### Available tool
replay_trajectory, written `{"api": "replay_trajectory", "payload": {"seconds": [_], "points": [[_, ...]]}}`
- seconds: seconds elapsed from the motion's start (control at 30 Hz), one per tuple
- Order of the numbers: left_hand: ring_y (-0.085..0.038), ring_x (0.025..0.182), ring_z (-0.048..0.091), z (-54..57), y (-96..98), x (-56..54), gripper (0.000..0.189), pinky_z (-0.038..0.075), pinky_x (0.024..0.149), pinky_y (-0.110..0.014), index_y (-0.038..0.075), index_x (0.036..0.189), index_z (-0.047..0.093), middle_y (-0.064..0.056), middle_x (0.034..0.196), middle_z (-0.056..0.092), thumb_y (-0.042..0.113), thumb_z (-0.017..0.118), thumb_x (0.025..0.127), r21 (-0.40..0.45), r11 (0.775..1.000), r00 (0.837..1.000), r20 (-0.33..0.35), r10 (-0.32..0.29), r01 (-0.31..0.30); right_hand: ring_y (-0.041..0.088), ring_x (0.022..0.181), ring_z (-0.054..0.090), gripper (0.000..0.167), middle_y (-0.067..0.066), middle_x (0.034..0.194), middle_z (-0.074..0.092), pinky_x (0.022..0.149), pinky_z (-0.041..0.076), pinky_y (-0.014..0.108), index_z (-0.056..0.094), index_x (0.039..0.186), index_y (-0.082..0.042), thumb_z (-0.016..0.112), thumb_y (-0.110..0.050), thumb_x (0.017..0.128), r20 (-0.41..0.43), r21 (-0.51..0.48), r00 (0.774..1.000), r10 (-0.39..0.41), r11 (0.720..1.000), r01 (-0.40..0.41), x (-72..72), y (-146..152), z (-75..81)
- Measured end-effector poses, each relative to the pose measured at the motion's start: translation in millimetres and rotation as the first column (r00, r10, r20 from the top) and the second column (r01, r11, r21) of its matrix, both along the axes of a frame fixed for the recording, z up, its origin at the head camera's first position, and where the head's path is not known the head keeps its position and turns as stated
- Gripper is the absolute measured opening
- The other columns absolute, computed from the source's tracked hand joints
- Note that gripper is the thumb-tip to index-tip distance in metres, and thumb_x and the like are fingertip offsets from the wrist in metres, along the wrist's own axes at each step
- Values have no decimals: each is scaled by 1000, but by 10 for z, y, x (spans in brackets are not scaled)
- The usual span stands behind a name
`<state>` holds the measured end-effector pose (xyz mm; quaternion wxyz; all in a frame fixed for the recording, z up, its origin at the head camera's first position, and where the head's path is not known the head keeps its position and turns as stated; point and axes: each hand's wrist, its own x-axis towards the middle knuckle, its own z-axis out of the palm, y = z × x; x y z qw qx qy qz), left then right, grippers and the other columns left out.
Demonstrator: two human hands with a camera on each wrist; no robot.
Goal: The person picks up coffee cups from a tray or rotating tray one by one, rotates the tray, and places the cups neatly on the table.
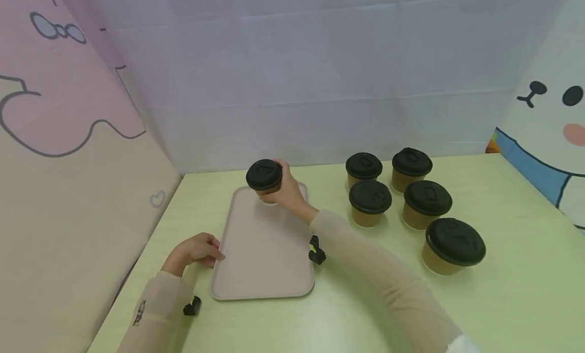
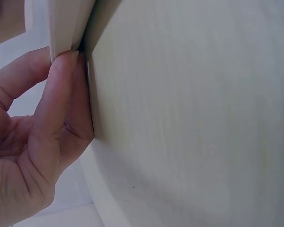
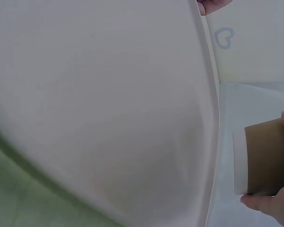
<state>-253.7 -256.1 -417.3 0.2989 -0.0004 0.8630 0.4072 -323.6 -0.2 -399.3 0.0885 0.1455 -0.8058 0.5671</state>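
My right hand (image 1: 290,190) grips a brown paper cup with a black lid (image 1: 264,174) and holds it above the far end of a pinkish-grey tray (image 1: 267,256). In the right wrist view, fingers curl round the cup's brown side (image 3: 267,158), with its pale base band facing the tray. At the tray's left edge, my left hand (image 1: 201,249) pinches the rim. The left wrist view shows the tray's edge (image 2: 68,28) between thumb and fingers, close to the table surface.
Several lidded paper cups stand upright on the right side of the pale yellow-green table (image 1: 516,226), the nearest cup (image 1: 452,246) toward the front. A white cloth wall (image 1: 297,89) rises behind. A cartoon-printed panel (image 1: 68,190) borders the left, and another panel (image 1: 544,139) the right.
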Motion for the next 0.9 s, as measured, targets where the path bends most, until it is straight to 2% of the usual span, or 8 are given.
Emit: {"api": "replay_trajectory", "payload": {"seconds": [0.5, 0.9], "points": [[-6, 58, 54, 52, 1, -9, 19, 51, 57, -20, -1, 86, 47, -2, 75, 50, -1, 64, 77, 11, 1000, 1000, 5, -14, 14, 28, 126, 45, 96, 15, 136, 46, 105, 35, 43, 25, 138, -12, 82, -6, 61, 28, 27, 1000, -12, 1000, 11, 84, 102, 51], [-7, 58, 54, 7, 11, -6, 18, 51, 57, -20, -1, 85, 48, -2, 75, 51, -1, 64, 77, 6, 1000, 1000, 7, -1, 1, 30, 124, 45, 98, 15, 135, 47, 103, 36, 46, 25, 139, -14, 83, -9, 61, 44, 62, 999, -30, 998, 27, 123, 147, 59]]}}
